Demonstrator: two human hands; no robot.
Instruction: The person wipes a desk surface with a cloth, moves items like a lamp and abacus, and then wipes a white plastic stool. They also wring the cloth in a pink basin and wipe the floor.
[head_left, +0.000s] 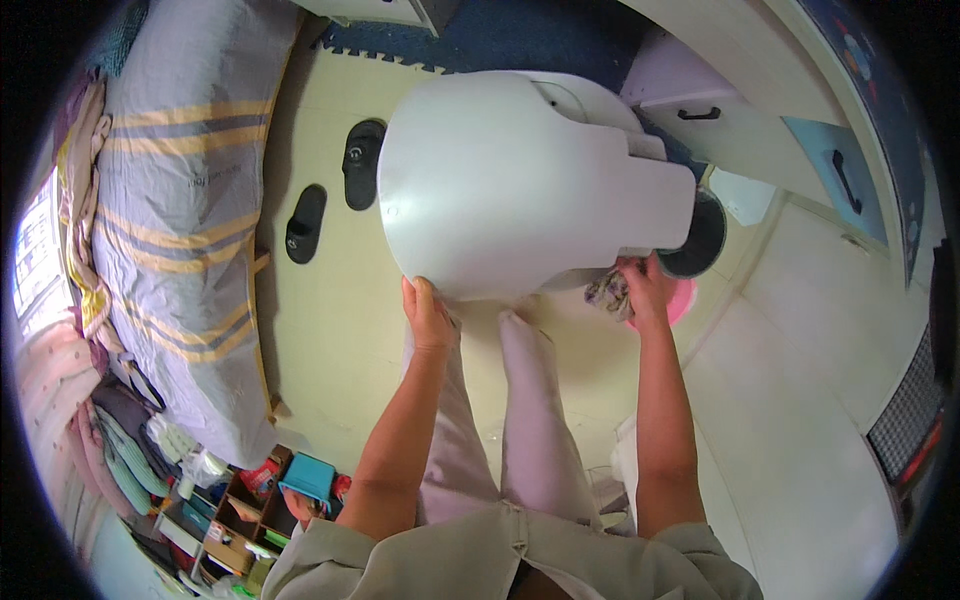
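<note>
A large white molded panel with a rounded outline (502, 187), perhaps the seat of a plastic chair, lies in front of me at knee height. At its near left edge, my left hand (429, 311) grips the rim, thumb on top. My right hand (643, 289) is at the near right corner, closed on a crumpled patterned cloth (610, 295). Its fingertips are partly hidden at the panel's edge. Below that hand a pink basin (682, 301) shows in part, and a dark round bin (705, 236) stands just beyond.
Two black slippers (364, 165) (306, 224) lie on the pale floor to the left. Beyond them runs a bed with a striped grey cover (180, 180). Cabinets with dark handles (699, 114) stand at the upper right, and a shelf with small items (244, 506) at the lower left.
</note>
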